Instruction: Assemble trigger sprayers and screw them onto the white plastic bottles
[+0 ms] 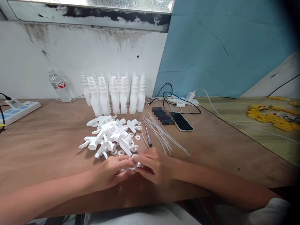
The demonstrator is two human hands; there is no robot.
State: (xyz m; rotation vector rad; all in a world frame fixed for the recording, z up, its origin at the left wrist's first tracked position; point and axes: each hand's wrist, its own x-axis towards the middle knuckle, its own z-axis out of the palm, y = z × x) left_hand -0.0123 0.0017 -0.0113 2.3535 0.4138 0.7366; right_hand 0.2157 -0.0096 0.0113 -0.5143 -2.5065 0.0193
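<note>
My left hand [110,173] and my right hand [154,165] meet near the front edge of the wooden table [47,150]. Both have their fingers closed on a small white spray trigger head [133,164], most of it hidden between the fingertips. Just beyond the hands lies a pile of white trigger heads [110,137] with several flat white washers [134,142] scattered beside it. To the right of the pile lie a bundle of thin white dip tubes [164,136] and a small screwdriver [148,136].
Several white spray bottles [114,93] stand in rows at the back by the wall. A clear water bottle [58,86], a power strip [16,111], a phone [182,122], chargers with cables [185,100] and yellow parts [274,117] at far right.
</note>
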